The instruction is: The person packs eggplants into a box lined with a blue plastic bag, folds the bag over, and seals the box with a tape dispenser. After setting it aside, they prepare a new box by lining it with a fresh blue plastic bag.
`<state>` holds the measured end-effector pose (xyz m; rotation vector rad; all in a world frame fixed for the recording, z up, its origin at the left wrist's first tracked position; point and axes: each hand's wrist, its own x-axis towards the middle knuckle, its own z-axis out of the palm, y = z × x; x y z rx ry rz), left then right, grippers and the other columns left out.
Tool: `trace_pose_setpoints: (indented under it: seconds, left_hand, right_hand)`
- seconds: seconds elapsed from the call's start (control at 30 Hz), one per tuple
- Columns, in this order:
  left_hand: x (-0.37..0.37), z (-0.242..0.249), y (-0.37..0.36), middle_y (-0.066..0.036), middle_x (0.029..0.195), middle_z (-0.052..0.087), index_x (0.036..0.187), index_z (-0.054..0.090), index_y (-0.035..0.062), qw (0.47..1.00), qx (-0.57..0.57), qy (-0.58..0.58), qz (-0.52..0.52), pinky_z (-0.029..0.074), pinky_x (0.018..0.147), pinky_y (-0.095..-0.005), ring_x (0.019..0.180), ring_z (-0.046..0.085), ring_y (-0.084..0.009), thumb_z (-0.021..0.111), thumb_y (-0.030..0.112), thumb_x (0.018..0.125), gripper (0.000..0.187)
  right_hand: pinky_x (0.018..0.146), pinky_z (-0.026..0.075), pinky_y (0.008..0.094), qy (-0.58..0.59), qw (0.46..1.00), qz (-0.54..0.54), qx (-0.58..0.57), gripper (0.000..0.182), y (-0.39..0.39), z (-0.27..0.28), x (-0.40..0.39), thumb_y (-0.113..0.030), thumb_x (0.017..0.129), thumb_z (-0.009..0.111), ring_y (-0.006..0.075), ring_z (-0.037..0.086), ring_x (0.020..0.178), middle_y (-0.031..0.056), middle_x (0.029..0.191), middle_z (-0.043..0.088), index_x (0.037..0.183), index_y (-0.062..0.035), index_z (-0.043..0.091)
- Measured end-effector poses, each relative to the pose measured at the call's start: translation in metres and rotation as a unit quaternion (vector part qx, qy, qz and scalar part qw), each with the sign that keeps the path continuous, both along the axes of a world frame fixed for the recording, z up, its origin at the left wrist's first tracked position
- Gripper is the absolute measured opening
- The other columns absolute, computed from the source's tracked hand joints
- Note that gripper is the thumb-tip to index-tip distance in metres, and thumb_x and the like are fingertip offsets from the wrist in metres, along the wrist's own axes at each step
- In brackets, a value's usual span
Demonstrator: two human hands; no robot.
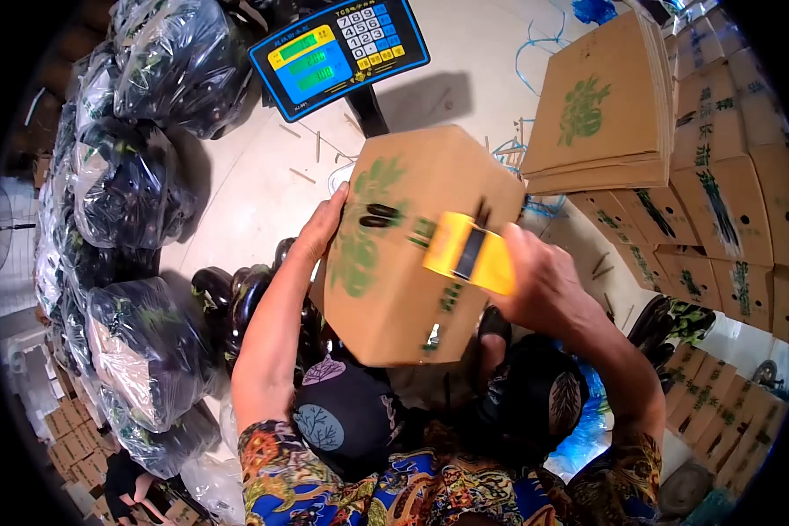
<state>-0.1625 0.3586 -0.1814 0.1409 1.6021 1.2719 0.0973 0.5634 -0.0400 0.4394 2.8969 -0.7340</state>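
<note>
A cardboard box with green print and black marks is tilted in front of my knees. My left hand grips its left edge, and part of those fingers is hidden by the box. My right hand is closed around a yellow tape dispenser, which lies over the box's right-hand side. A strip of shiny tape shows on the box near its lower edge. Behind the box stands a scale display on a post.
Plastic bags of eggplants line the left side, with loose eggplants beside my left arm. At the right, flattened cartons lie on stacked boxes. Blue strapping lies on the floor. A person is at lower left.
</note>
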Motion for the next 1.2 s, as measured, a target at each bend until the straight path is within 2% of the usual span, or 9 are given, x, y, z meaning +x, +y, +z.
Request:
trace_pose_setpoints:
  seconds: [0.07,0.1,0.2,0.3,0.37,0.53,0.63,0.9,1.2]
  left_hand:
    - [0.005,0.028,0.000,-0.012,0.130,0.055,0.137,0.047,0.0017,0.986,-0.043,0.159,-0.030,0.044,0.097,-0.0335,0.111,0.057,-0.0208,0.035,0.057,0.098,0.069]
    - [0.021,0.069,0.007,-0.012,0.132,0.054,0.139,0.043,0.0026,0.989,0.004,0.144,0.027,0.042,0.099,-0.0325,0.116,0.054,-0.0207,0.035,0.054,0.098,0.067]
    - [0.018,0.113,0.008,-0.012,0.133,0.054,0.143,0.038,0.0042,0.987,0.090,0.132,-0.023,0.040,0.101,-0.0316,0.120,0.051,-0.0205,0.041,0.053,0.097,0.067]
    - [-0.004,0.100,-0.003,-0.018,0.119,0.061,0.133,0.049,0.0014,0.952,-0.050,0.292,-0.076,0.042,0.096,-0.0319,0.112,0.057,-0.0241,0.039,0.051,0.098,0.061]
    - [-0.029,0.067,-0.017,-0.021,0.115,0.063,0.128,0.054,0.0017,0.948,-0.080,0.302,-0.063,0.043,0.095,-0.0334,0.110,0.059,-0.0279,0.037,0.053,0.098,0.062]
    - [-0.027,0.075,-0.018,-0.025,0.109,0.065,0.119,0.062,0.0034,0.902,-0.150,0.399,-0.062,0.044,0.093,-0.0374,0.108,0.060,-0.0346,0.036,0.057,0.096,0.063]
    - [-0.031,0.070,-0.025,-0.025,0.106,0.065,0.115,0.064,0.0031,0.916,-0.120,0.382,-0.035,0.044,0.093,-0.0381,0.105,0.061,-0.0370,0.037,0.059,0.095,0.065]
    - [-0.032,0.070,-0.023,-0.024,0.100,0.067,0.108,0.066,-0.0003,0.908,-0.154,0.388,-0.032,0.045,0.090,-0.0382,0.100,0.063,-0.0353,0.037,0.062,0.095,0.070]
    - [-0.028,0.073,-0.021,-0.020,0.098,0.068,0.107,0.066,-0.0009,0.914,-0.169,0.367,-0.022,0.045,0.089,-0.0362,0.095,0.063,-0.0283,0.040,0.059,0.095,0.067]
  right_hand:
    - [0.064,0.051,0.0467,0.019,0.999,0.027,0.013,0.048,-0.017,0.009,-0.033,-0.020,0.069,0.073,0.0391,0.064,0.079,0.0222,0.085,0.061,0.104,0.0007,0.047]
    - [0.063,0.052,0.0455,-0.009,0.999,0.035,0.020,0.046,-0.025,0.021,-0.055,-0.018,0.068,0.071,0.0390,0.065,0.079,0.0227,0.084,0.062,0.103,0.0020,0.048]
    - [0.068,0.052,0.0477,-0.023,0.998,0.061,0.003,0.040,-0.042,0.034,-0.101,-0.019,0.071,0.067,0.0433,0.065,0.076,0.0239,0.075,0.064,0.099,0.0050,0.050]
    - [0.069,0.052,0.0475,0.001,0.997,0.081,-0.003,0.038,-0.052,0.033,-0.123,-0.018,0.071,0.067,0.0433,0.066,0.077,0.0237,0.078,0.065,0.097,0.0046,0.051]
    - [0.069,0.052,0.0480,0.044,0.995,0.084,0.003,0.041,-0.058,0.026,-0.126,-0.020,0.071,0.069,0.0430,0.066,0.078,0.0229,0.078,0.066,0.099,0.0045,0.050]
    - [0.069,0.051,0.0485,0.048,0.996,0.080,0.005,0.048,-0.044,0.026,-0.091,-0.028,0.075,0.071,0.0427,0.065,0.077,0.0237,0.082,0.064,0.103,0.0024,0.047]
    - [0.069,0.051,0.0482,-0.067,0.997,0.032,-0.031,0.050,-0.019,0.002,-0.049,-0.031,0.078,0.071,0.0428,0.063,0.079,0.0243,0.086,0.062,0.105,0.0007,0.046]
    - [0.068,0.050,0.0446,0.112,0.992,0.021,-0.062,0.053,0.016,-0.106,0.028,-0.032,0.071,0.080,0.0394,0.060,0.084,0.0187,0.088,0.058,0.101,-0.0027,0.048]
    - [0.068,0.050,0.0441,0.054,0.998,-0.026,0.002,0.062,0.029,-0.183,0.100,-0.034,0.069,0.082,0.0383,0.060,0.084,0.0176,0.091,0.058,0.108,-0.0021,0.046]
